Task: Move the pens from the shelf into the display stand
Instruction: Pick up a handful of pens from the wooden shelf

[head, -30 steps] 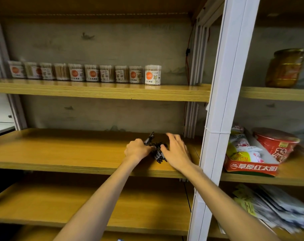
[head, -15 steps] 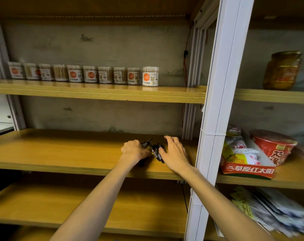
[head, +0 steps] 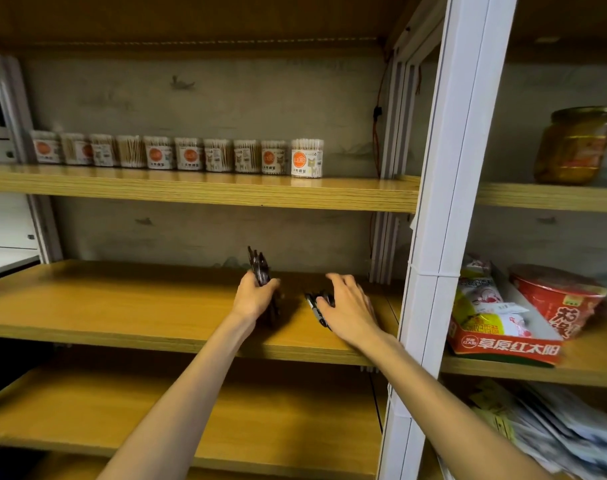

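Observation:
On the middle wooden shelf (head: 122,306) my left hand (head: 255,296) grips a bundle of dark pens (head: 258,268) that stands nearly upright, its tips rising above my fist. To its right my right hand (head: 347,306) lies over a few more dark pens (head: 317,308) on the board, fingers curled round them. The two hands are about a hand's width apart. No display stand is in view.
A white upright post (head: 447,209) stands just right of my right hand. Beyond it are a red snack box (head: 503,344), a red noodle cup (head: 558,299) and a jar (head: 572,147). A row of cotton-swab tubs (head: 177,154) lines the upper shelf.
My left hand has lifted a bundle of pens upright and drawn it left, away from the right hand. The right hand stays over the remaining pens.

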### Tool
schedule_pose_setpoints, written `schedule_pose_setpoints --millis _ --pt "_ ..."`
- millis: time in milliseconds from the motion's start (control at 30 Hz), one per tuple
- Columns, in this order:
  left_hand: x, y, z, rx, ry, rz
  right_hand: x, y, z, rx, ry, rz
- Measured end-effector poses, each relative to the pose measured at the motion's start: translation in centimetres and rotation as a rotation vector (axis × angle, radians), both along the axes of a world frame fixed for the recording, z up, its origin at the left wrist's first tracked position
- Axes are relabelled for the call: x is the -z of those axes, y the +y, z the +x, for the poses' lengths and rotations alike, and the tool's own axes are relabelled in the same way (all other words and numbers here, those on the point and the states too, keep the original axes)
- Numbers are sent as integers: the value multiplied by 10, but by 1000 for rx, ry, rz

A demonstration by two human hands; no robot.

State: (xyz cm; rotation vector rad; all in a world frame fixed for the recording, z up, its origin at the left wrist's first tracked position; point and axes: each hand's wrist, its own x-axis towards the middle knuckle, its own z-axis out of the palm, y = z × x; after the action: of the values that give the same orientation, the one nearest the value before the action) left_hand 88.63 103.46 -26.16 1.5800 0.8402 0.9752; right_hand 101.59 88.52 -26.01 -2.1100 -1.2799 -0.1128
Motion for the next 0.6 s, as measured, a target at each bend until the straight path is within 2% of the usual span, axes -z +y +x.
schedule_pose_setpoints --millis 100,233,300,433,600 --pt "-4 -5 -3 33 -210 -28 0 4 -3 -1 -20 -3" --pt "-12 -9 0 -83 -277 129 0 10 -9 -3 -19 -12" --pt "-11 -11 2 -117 -256 156 -1 13 -12 -4 -23 -8" --pt "9 -4 3 -90 -73 82 -2 14 -17 -7 -48 -5" --pt "9 -3 -2 -47 -45 52 -8 13 -23 -22 -57 4"
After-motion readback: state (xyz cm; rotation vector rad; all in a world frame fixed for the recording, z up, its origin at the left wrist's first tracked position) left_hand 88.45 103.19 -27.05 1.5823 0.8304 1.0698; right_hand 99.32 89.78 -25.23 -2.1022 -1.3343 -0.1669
